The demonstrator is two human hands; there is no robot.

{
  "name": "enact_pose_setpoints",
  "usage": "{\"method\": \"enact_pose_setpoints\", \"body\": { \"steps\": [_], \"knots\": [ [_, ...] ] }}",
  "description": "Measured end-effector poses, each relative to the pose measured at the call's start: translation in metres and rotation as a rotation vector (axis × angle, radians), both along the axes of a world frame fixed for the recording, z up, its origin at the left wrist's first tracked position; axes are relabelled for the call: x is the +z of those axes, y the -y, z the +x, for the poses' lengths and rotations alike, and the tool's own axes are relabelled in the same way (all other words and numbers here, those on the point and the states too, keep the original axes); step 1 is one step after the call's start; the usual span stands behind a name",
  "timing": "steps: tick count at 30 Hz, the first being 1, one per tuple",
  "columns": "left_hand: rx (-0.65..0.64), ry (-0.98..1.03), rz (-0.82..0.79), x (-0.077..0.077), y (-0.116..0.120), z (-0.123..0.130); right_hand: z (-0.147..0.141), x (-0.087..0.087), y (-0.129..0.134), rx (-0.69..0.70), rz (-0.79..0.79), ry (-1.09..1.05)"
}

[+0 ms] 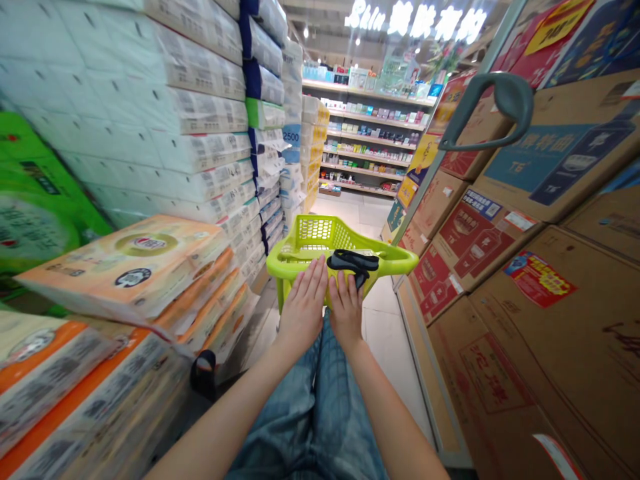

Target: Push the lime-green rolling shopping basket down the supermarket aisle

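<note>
Head-worn view, facing forward and down, close above green plastic basket (395, 261).

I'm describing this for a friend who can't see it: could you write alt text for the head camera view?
Seen from the wearer's head, a left hand and a right hand rest on a lime-green plastic shopping basket holding a black strap. It sits in a store aisle between stacked tissue packs and cardboard cartons, with stocked shelves beyond.

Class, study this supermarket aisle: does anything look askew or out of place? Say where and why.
The orange-banded tissue packs on the left look askew: they slump and overhang their stack beside the lime-green basket, unlike the tidier white stacks behind.
</note>
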State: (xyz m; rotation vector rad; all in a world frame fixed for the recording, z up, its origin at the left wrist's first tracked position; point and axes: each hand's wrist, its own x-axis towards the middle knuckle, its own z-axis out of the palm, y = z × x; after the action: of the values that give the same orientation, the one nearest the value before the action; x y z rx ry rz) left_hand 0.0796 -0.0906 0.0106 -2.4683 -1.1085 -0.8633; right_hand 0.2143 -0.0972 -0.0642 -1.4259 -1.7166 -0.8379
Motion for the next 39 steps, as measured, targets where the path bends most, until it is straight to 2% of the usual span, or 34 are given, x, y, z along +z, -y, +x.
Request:
{"method": "enact_pose_setpoints", "body": {
  "steps": [4, 6, 8, 10, 13, 16, 18, 20, 23, 26, 28, 31, 34, 37, 39],
  "knots": [
    [-0.019, 0.013, -0.011, 0.000, 0.000, 0.001, 0.054, 0.002, 0.004, -0.041, 0.071, 0.052],
    [-0.032, 0.029, -0.021, 0.001, 0.001, 0.003, 0.078, 0.004, 0.006, -0.092, 0.102, -0.033],
    [-0.038, 0.049, -0.025, 0.001, 0.002, 0.005, 0.089, 0.007, 0.006, -0.136, 0.112, -0.153],
    [-0.044, 0.062, -0.026, 0.001, 0.003, 0.006, 0.082, 0.009, 0.004, -0.150, 0.124, -0.262],
    [-0.043, 0.065, -0.029, 0.001, 0.003, 0.006, 0.047, 0.010, 0.000, -0.118, 0.142, -0.335],
    [-0.032, 0.052, -0.022, 0.001, 0.001, 0.003, 0.011, 0.007, -0.002, -0.058, 0.087, -0.217],
    [-0.020, 0.039, -0.007, 0.000, 0.000, 0.001, 0.002, 0.006, 0.000, -0.031, 0.040, -0.094],
    [-0.008, 0.024, 0.002, -0.001, -0.001, -0.001, 0.010, 0.004, 0.002, -0.022, 0.019, 0.007],
    [-0.010, 0.008, -0.008, 0.000, 0.000, -0.001, 0.043, 0.003, 0.005, -0.049, 0.064, 0.069],
    [-0.019, 0.017, -0.018, 0.001, 0.002, 0.002, 0.076, 0.004, 0.008, -0.100, 0.129, -0.021],
    [-0.018, 0.022, -0.022, 0.002, 0.004, 0.004, 0.085, 0.006, 0.009, -0.118, 0.132, -0.134],
    [-0.014, 0.021, -0.031, 0.002, 0.004, 0.005, 0.070, 0.011, 0.011, -0.124, 0.116, -0.308],
    [-0.011, 0.021, -0.032, 0.002, 0.004, 0.005, 0.032, 0.018, 0.011, -0.111, 0.070, -0.374],
    [-0.008, 0.010, -0.018, 0.002, 0.003, 0.004, -0.003, 0.020, 0.010, -0.045, -0.010, -0.201],
    [-0.001, 0.007, -0.006, 0.002, 0.003, 0.003, -0.009, 0.019, 0.011, -0.021, -0.030, -0.075]
  ]
}}
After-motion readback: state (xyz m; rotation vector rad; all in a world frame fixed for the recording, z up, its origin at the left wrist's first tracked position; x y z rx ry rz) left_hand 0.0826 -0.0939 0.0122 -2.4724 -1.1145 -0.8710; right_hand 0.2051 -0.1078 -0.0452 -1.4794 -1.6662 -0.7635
